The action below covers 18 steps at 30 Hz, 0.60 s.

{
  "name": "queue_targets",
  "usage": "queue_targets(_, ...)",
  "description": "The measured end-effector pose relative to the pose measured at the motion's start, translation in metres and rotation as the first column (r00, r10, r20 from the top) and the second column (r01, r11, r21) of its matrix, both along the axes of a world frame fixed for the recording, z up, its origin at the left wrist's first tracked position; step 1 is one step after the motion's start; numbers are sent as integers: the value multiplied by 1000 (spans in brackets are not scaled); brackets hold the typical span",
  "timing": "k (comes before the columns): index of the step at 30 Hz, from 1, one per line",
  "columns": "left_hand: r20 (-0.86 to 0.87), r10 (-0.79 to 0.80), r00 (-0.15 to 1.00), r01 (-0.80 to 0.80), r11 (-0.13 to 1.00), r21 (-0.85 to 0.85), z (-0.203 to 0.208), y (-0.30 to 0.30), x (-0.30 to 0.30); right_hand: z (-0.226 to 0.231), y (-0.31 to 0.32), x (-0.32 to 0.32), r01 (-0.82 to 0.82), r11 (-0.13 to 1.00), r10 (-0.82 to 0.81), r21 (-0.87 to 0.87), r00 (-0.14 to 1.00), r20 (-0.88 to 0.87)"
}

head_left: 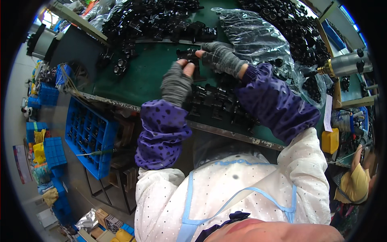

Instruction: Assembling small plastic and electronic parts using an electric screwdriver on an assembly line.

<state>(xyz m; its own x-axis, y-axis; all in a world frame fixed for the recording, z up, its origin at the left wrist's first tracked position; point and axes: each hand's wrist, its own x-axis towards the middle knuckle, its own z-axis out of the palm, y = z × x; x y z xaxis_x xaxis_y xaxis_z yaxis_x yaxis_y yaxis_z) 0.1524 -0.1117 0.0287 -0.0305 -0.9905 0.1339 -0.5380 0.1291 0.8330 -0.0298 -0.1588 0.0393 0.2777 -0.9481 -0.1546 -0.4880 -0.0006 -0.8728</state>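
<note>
Left hand: the left hand (176,84), in a grey fingerless glove, is curled, with bare fingertips pinching a small black plastic part (189,56) from its 7 o'clock side
Right hand: the right hand (221,57) is closed on the same part from 3 o'clock, seemingly so it can be steadied between both hands
Part's place: it is held just above the green bench (141,76), near the bench's middle
Finished rows: black parts (217,103) are lined up at 6 o'clock of the hands, probably kept within reach
Stock: a loose heap of black parts (149,18) is piled at 11 o'clock
Packages: a clear crumpled plastic bag (258,38) lies at 2 o'clock; a blue compartment crate (86,135) stands at 8 o'clock
Label: a white paper slip (327,113) hangs at 4 o'clock
</note>
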Motion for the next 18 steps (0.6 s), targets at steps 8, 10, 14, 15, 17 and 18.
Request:
queue_targets(8,-896,248,368,508,753,418,2,-16,44,3,-5,3,-229,833,-133,-504,801,-584)
queue_targets(10,-853,241,463,445,769,459,4,-16,31,12,15,2,-325,672,-110,-666,845,-524)
queue_targets(14,-905,188,382,467,806,364,8,-11,-1,19,34,21,-452,606,209,-655,884,-418)
queue_targets(15,-841,59,538,481,798,364,10,-11,0,20,34,23,-436,662,205,-610,888,-412)
queue_targets(17,-858,53,510,469,820,329,10,-7,-4,19,33,23,-405,686,246,-605,911,-331)
queue_targets(18,-859,62,508,438,840,319,9,-5,-5,19,32,21,-400,732,252,-552,911,-326)
